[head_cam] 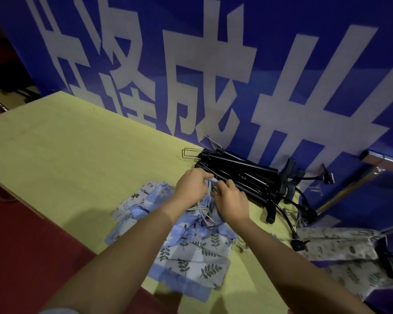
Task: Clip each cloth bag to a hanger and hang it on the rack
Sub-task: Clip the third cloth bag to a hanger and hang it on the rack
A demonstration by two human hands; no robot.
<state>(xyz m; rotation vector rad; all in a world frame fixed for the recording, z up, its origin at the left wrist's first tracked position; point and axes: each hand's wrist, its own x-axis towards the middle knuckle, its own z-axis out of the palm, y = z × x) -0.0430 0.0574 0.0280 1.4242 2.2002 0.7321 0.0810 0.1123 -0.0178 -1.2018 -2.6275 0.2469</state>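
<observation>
Forearms fill the near foreground, both reaching out to the bag pile. Left of them the table point(61, 141) is open yellow top, with its near edge running diagonally down to red floor, so room to spread cloth there. Left hand point(192, 186) has fingers curled round a bunched top edge of a blue floral cloth bag point(191, 252); the bag lies flat on the table on top of other printed bags, cords loose at its mouth. Right hand point(230, 201) is just beside, fingers curled and pinching at the same bunch, apparently at a clip; cannot tell the clip clearly. Bag looks light, limp, non-slippery; best held at the hemmed mouth edge, not the cords. Stack of black hangers point(241, 175) lies just behind the hands, likely stiff and tangle-prone. Far right, a grey leaf-print bag point(340, 250) reaches the table's right edge, with a metal rack bar point(347, 189) close behind; tight there.
</observation>
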